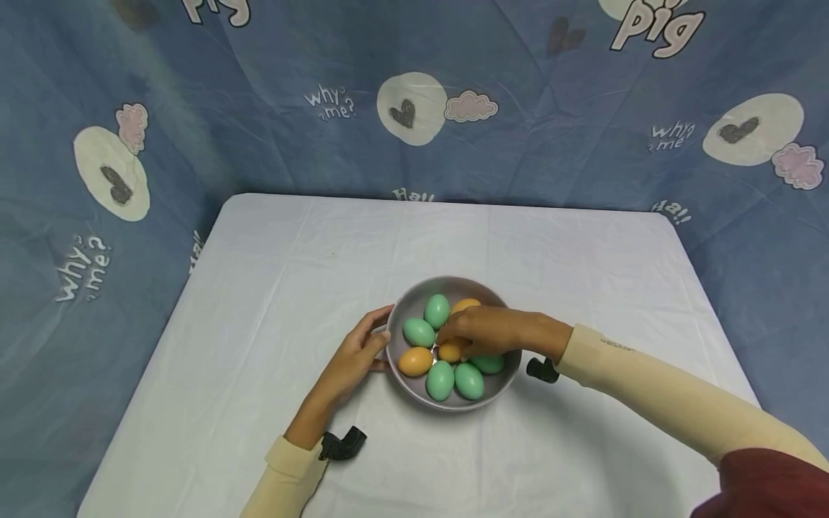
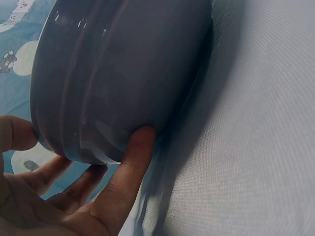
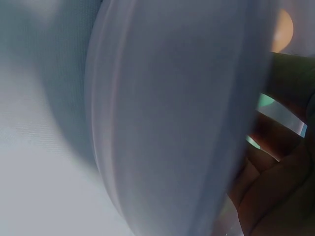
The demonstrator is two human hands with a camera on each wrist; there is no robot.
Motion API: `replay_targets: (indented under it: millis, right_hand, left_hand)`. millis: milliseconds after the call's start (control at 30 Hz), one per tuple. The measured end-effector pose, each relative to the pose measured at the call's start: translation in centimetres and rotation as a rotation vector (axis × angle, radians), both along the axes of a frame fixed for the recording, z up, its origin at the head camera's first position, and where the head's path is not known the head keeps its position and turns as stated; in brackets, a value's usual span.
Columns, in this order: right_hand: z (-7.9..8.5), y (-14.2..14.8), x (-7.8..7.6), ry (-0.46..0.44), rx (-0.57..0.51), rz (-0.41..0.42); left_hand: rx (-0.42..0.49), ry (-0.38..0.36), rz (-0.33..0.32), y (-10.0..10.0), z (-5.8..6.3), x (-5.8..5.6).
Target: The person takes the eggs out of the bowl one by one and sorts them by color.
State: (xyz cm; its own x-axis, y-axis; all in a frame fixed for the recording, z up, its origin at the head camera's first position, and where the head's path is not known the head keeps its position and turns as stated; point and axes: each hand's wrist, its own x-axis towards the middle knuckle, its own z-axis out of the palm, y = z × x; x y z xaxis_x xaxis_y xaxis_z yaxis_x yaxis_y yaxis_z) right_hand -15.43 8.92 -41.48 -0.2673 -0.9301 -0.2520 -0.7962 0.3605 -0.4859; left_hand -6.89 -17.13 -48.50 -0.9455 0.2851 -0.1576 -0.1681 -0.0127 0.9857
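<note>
From where I stand, a gray bowl sits upright on a white table, in front of a printed blue curtain. The bowl contains 8 visible eggs: 5 green eggs and 3 orange eggs. The left hand grips the bowl's left side, thumb at the rim and 3 visible fingers spread against the outer wall. The right hand reaches over the right rim; its fingers curl down and pinch 1 middle orange egg. The knuckles hide part of this pinch, so I cannot tell its firmness. Another orange egg lies just beyond the right hand, partly covered.
</note>
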Motion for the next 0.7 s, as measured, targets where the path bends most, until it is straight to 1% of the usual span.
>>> replay_targets:
  millis: [200,433,700]
  right_hand:
    - [-0.09,0.11,0.06,-0.003,-0.012,-0.007]
    - [-0.20,0.20,0.09,0.017,-0.011,-0.005]
    - [0.25,0.41,0.02,0.028,-0.020,-0.017]
  left_hand:
    - [-0.003,-0.001,0.005,0.10,0.01,0.01]
    - [-0.001,0.006,0.002,0.18,0.07,0.04]
    - [0.004,0.017,0.000,0.18,0.03,0.05]
